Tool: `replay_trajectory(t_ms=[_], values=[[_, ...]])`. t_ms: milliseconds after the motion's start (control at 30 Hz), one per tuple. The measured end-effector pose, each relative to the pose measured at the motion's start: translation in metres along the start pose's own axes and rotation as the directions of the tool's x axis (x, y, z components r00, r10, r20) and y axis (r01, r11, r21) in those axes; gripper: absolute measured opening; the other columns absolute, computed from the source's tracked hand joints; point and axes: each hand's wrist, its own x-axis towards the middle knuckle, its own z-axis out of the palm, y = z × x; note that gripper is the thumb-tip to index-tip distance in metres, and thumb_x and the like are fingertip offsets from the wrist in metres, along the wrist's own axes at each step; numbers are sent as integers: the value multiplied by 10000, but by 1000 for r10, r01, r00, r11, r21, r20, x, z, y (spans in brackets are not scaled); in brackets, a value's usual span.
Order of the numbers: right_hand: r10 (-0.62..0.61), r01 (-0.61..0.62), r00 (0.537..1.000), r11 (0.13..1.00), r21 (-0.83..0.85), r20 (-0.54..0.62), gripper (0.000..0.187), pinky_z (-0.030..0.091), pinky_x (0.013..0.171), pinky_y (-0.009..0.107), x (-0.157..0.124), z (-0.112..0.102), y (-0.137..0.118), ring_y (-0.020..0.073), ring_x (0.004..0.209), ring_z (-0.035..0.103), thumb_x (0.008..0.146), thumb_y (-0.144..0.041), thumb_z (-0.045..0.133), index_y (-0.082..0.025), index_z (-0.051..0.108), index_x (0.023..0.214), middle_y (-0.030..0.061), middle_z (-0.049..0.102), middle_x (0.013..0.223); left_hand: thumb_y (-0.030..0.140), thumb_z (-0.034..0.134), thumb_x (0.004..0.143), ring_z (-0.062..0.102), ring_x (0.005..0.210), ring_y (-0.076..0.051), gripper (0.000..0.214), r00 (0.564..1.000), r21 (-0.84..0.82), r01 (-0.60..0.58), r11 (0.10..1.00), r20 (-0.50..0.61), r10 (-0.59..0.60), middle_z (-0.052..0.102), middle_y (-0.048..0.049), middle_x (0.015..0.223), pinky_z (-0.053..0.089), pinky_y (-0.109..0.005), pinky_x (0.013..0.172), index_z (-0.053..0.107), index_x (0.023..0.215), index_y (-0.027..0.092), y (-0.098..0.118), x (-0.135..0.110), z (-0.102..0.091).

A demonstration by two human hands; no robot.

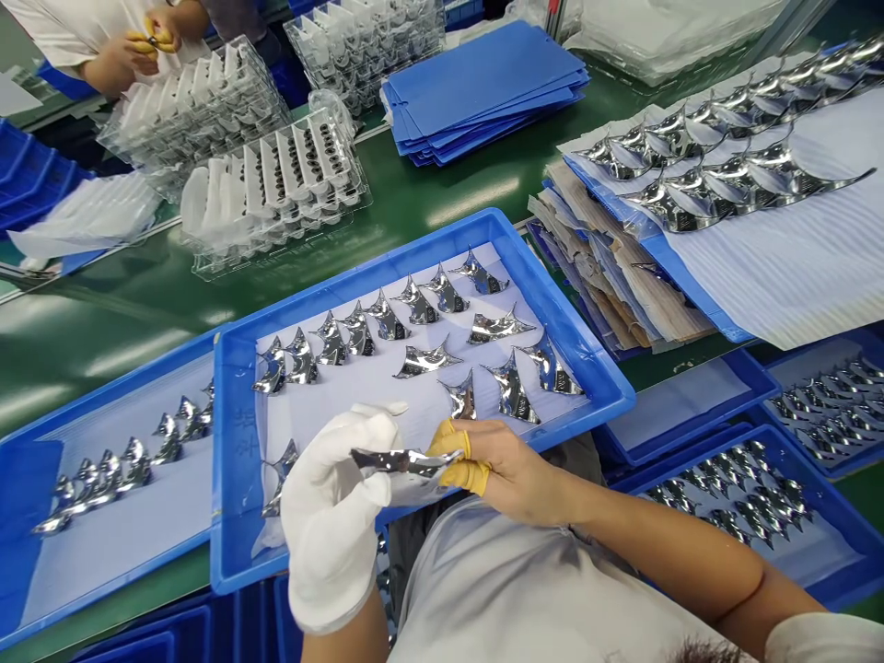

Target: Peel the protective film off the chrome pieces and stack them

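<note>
A shiny chrome part (407, 462), curved and pointed, is held between both hands above the near edge of a blue tray (225, 460). My left hand (338, 516), in a white glove, pinches its left end between thumb and fingers. At its right end, my right hand (501, 465) grips it with yellow finger cots on the fingertips. Similar chrome parts (418, 302) lie on white lining in the tray, in a row along the far side and in a looser group at the right. Another chrome part (280, 477) lies just left of my gloved hand.
Left of it, another blue tray (41, 442) holds chrome parts. Clear plastic trays (276, 184) and stacked blue sheets (483, 83) stand behind. Chrome parts (752, 184) line a stack at right. Lower right are more blue trays (829, 571). Across the bench, a co-worker's hands (148, 46) wear yellow finger cots.
</note>
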Motion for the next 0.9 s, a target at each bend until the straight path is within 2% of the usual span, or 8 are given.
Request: replay_trajectory(t_ms=[167,267,367,500,567,633,733,900], values=[[231,-248,969,901,356,89,419,464,636,254,3,5,-1,111,650,501,911,-546,611,-184,499,732,-5,525,712,322,767,778,669,897,-213,228,999,11,9,1000,-37,-9,720,-41,902,562,-287,751,758,994,250,-3,-2,1],[268,-278,959,835,475,90,418,440,624,243,2,6,3,101,643,501,877,-539,665,-174,504,753,-19,504,705,336,778,776,690,934,-205,222,997,83,42,996,-68,-36,738,-37,939,560,-286,852,751,970,232,1,-2,7],[293,-285,955,873,395,43,390,426,635,241,1,7,8,104,661,489,887,-528,657,-164,548,801,-15,514,718,319,850,703,708,896,-204,351,970,149,199,969,-172,-173,731,-34,962,586,-291,810,716,1014,229,6,-3,20],[205,-198,978,974,110,-49,348,394,652,241,0,6,10,108,679,447,926,-467,629,-158,568,776,-11,519,740,343,890,643,702,729,-210,502,895,207,418,885,-263,-361,705,-35,895,605,-324,635,658,1071,218,7,-4,33],[152,-150,986,988,40,-67,336,402,667,245,0,4,10,111,676,449,964,-432,578,-165,554,761,-10,514,733,369,859,686,713,802,-229,483,909,233,399,887,-227,-350,716,-55,966,614,-344,696,661,1099,214,9,-4,33],[114,-113,991,994,12,-76,328,430,699,256,1,2,10,119,683,474,991,-408,526,-173,545,765,-3,519,735,386,785,776,700,1001,-257,438,928,259,365,894,-175,-329,715,-69,1117,597,-377,866,667,1167,229,13,-3,30],[31,-34,996,999,-42,-88,308,470,760,284,1,-3,10,138,725,527,1009,-366,491,-177,551,772,15,542,744,410,677,870,600,1238,-265,375,932,291,363,885,-121,-342,683,-38,1268,472,-397,1092,686,1215,266,22,-1,22],[-45,37,995,996,-81,-94,241,485,790,292,-2,-4,8,143,757,569,998,-300,509,-175,588,808,30,594,777,447,645,881,601,1243,-268,348,923,262,384,885,-115,-367,714,-19,1220,477,-379,1091,731,1171,276,26,1,13]])
